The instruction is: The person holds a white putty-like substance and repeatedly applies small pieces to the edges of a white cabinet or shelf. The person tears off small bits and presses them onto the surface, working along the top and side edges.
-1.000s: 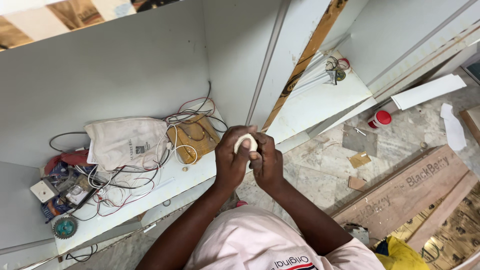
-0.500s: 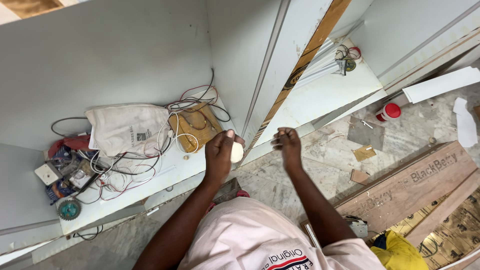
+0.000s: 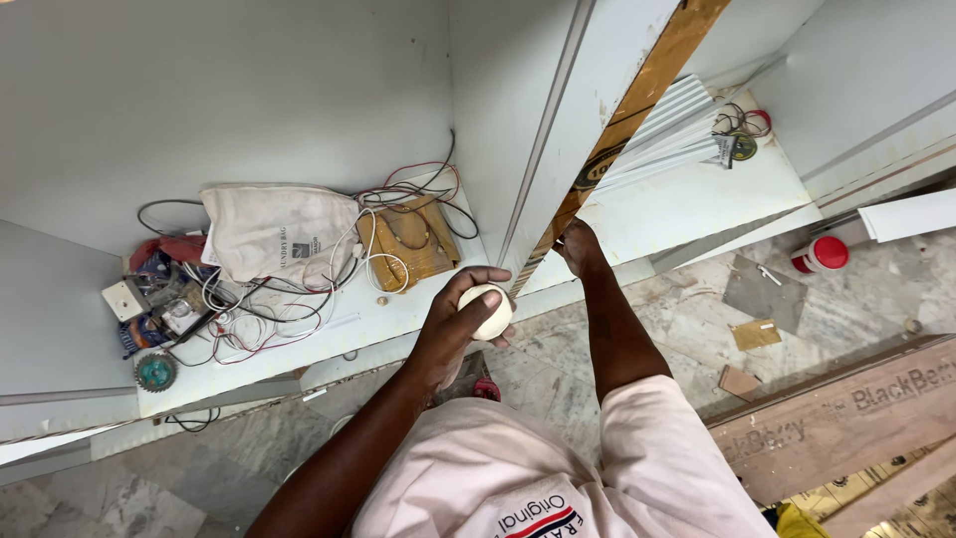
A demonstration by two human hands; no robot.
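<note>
My left hand [image 3: 460, 317] holds a small cream-coloured roll of tape [image 3: 486, 311] just in front of the white cabinet's shelf edge. My right hand [image 3: 580, 247] is further out and to the right. Its fingers are curled against the bare brown wooden edge of the upright white divider panel [image 3: 637, 100], near that panel's lower end. Whether a strip runs from the roll to the panel edge I cannot tell.
On the white shelf [image 3: 329, 334] lie a cloth bag [image 3: 279, 231], tangled wires [image 3: 299, 299], a brown pouch [image 3: 406, 239] and small electrical parts [image 3: 149, 309]. White strips [image 3: 667, 134] lie on the right shelf. A red-capped can [image 3: 821, 255] and wooden boards [image 3: 846, 418] are on the stone floor.
Both hands were together on the roll a second ago. They parted, and my right hand has reached out to the divider's wooden edge while my left keeps the roll.
</note>
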